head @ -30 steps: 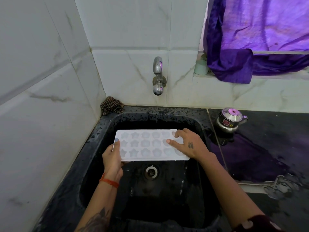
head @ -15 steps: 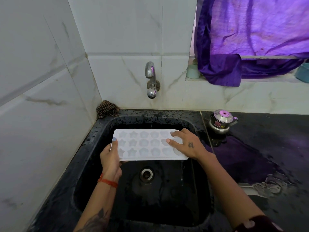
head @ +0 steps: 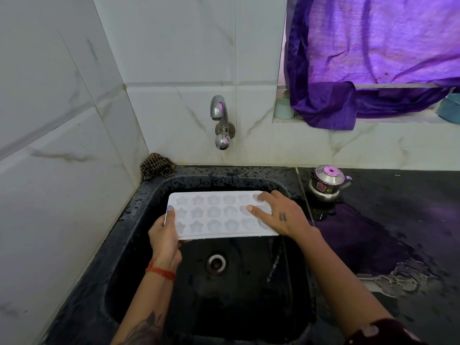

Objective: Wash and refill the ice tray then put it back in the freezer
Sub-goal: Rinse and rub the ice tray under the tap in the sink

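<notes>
1. The black sink [head: 149,195] fills the counter's left corner; the tap [head: 220,120] above its back edge shows no water running.
2. The white ice tray [head: 214,215] is held level over the sink's back half, cavities up.
3. The left hand [head: 164,235] grips the tray's left end, thumb on top and fingers under it.
4. The right hand [head: 278,215] lies flat on the tray's right end, fingers spread.
5. A small steel kettle [head: 326,183] stands at the counter's back edge, right of the sink.
</notes>
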